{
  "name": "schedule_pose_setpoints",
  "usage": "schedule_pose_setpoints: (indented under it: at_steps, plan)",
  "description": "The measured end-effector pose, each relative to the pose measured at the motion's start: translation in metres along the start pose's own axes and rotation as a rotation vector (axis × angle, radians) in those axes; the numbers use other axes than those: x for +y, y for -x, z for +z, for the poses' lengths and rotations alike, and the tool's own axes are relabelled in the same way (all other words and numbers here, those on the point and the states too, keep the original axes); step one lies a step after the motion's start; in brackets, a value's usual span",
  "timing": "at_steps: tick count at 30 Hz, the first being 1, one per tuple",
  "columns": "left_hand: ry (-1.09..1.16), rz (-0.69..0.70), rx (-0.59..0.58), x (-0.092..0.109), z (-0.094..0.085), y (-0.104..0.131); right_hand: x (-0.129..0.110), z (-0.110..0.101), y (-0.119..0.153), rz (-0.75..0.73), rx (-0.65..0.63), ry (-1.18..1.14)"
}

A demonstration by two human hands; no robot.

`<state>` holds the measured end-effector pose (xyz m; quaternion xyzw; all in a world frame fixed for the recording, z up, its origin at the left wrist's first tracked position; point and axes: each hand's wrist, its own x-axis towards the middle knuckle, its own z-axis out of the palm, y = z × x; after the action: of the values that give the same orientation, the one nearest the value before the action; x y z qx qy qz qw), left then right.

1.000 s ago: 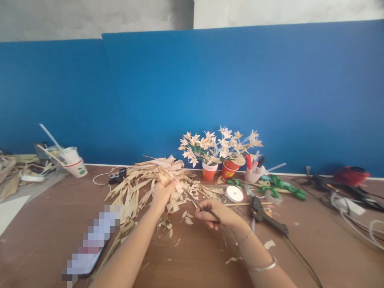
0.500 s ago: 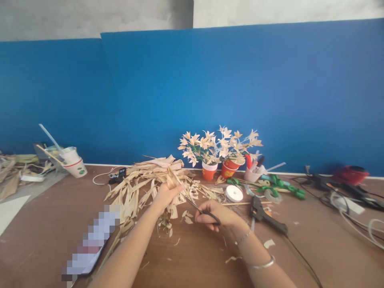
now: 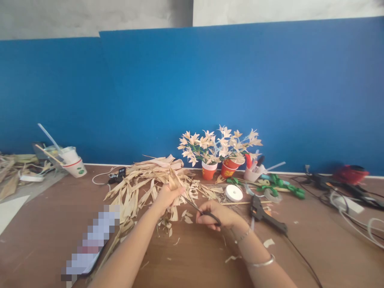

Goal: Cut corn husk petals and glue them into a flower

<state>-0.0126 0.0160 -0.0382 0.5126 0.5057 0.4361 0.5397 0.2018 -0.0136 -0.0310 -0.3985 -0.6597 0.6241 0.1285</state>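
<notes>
My left hand (image 3: 168,197) is closed on a dried corn husk (image 3: 173,179), whose pale tip sticks up past the fingers. In my right hand (image 3: 211,215) are dark-handled scissors (image 3: 194,205), with fingers wrapped round the handles. Their blades point up and left and reach the husk just beside my left fingertips; whether they are parted I cannot make out. Behind and left of my left hand spreads a heap of dried husks (image 3: 141,180). Small cut husk pieces (image 3: 187,217) lie on the brown table (image 3: 180,256) between my hands.
Pale husk flowers (image 3: 207,142) stand in red paper cups (image 3: 209,172) at the back. A white ribbon roll (image 3: 234,193), green tape pieces (image 3: 279,182) and a glue gun (image 3: 267,216) with its cord lie rightward. At left are a phone (image 3: 93,248) and a white cup (image 3: 75,166).
Very little differs. Both hands keep nearly the same place, with the scissors still at the husk; my right hand has shifted only slightly.
</notes>
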Motion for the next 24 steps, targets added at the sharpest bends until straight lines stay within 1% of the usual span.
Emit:
schedule_pose_setpoints:
  at_steps: [3,8,12,15,17,19,21,24]
  plan:
    - [-0.004,0.019,0.003,0.001,0.002,0.001,0.002,-0.002,0.000,0.004,-0.004,0.016]
    - [-0.025,-0.007,0.015,0.000,0.004,0.001,0.002,-0.002,-0.001,0.035,0.013,0.056]
    - [-0.030,0.007,0.034,-0.001,0.004,0.001,0.002,-0.003,-0.001,0.033,0.015,0.062]
    - [-0.044,0.015,0.085,0.001,0.002,0.000,0.005,-0.005,-0.001,0.057,-0.010,0.008]
    - [-0.033,0.047,0.133,0.003,0.001,-0.001,0.007,-0.006,-0.001,0.072,-0.026,-0.037]
    - [-0.040,0.085,0.155,0.006,-0.001,-0.001,0.009,-0.007,-0.001,0.079,-0.019,-0.058]
    - [-0.069,0.122,0.162,0.009,-0.002,-0.002,0.009,-0.005,-0.001,0.075,0.045,-0.046]
    - [-0.147,0.162,0.177,0.016,-0.006,-0.002,0.004,-0.002,0.000,0.023,0.221,-0.021]
